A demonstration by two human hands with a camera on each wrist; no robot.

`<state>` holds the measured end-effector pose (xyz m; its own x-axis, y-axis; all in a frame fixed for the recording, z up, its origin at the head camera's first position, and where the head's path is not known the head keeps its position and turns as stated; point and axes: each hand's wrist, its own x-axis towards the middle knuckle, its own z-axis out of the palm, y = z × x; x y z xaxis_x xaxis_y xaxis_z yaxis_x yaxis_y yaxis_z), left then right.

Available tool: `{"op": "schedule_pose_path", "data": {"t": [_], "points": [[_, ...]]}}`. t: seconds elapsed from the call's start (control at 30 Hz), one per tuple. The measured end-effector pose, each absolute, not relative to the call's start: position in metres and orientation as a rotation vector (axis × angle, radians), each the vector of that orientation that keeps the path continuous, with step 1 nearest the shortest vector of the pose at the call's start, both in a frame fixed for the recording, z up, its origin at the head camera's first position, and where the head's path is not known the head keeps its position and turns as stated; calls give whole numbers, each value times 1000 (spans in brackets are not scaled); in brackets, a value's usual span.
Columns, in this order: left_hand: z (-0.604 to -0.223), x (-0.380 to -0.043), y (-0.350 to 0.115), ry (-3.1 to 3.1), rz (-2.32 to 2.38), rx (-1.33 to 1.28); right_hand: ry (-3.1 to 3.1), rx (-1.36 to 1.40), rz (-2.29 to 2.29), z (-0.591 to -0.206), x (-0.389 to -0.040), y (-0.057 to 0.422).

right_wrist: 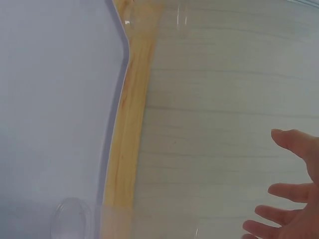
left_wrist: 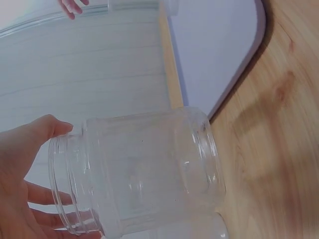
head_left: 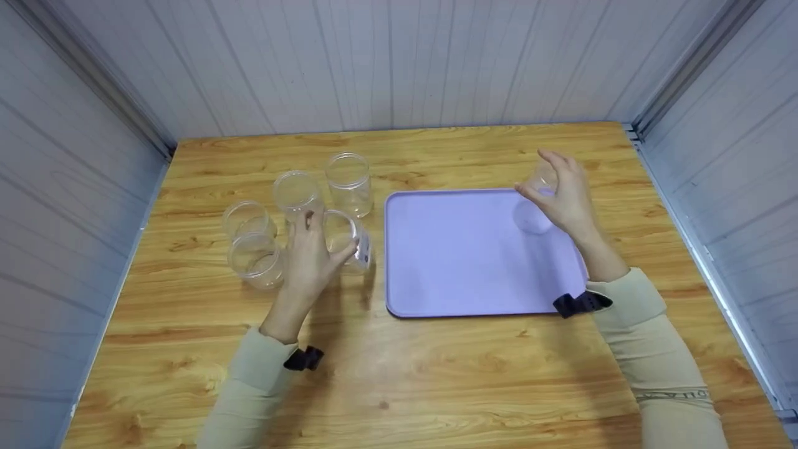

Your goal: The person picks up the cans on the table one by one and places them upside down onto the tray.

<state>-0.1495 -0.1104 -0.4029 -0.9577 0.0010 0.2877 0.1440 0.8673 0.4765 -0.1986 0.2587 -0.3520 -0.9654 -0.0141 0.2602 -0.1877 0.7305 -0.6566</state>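
Observation:
My left hand [head_left: 308, 252] holds a clear plastic jar [left_wrist: 149, 169] by its threaded neck, thumb on one side and fingers on the other. The jar stands close to the left edge of a lilac tray [head_left: 461, 255]. Over the tray's far right corner, my right hand [head_left: 564, 196] is spread, thumb and fingers well apart. Below and beside it another clear jar [head_left: 532, 218] stands on the tray, partly hidden by the hand. In the right wrist view, a gap shows between the fingers [right_wrist: 289, 191] and that jar.
Several more clear jars stand left of the tray: one at the back [head_left: 349, 184], one just beyond my left hand [head_left: 297, 187], and a pair [head_left: 248, 218] farther left. Pale panel walls [head_left: 411, 68] enclose the wooden table [head_left: 424, 374] at the back and sides.

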Motion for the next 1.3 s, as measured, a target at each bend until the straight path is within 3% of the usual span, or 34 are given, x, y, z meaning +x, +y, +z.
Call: {"op": "schedule_pose_path", "data": {"t": [1.3], "points": [[-425,-132,-83,-2281,-1232,-130,-2434,165,1740,-406,-135,216]]}}
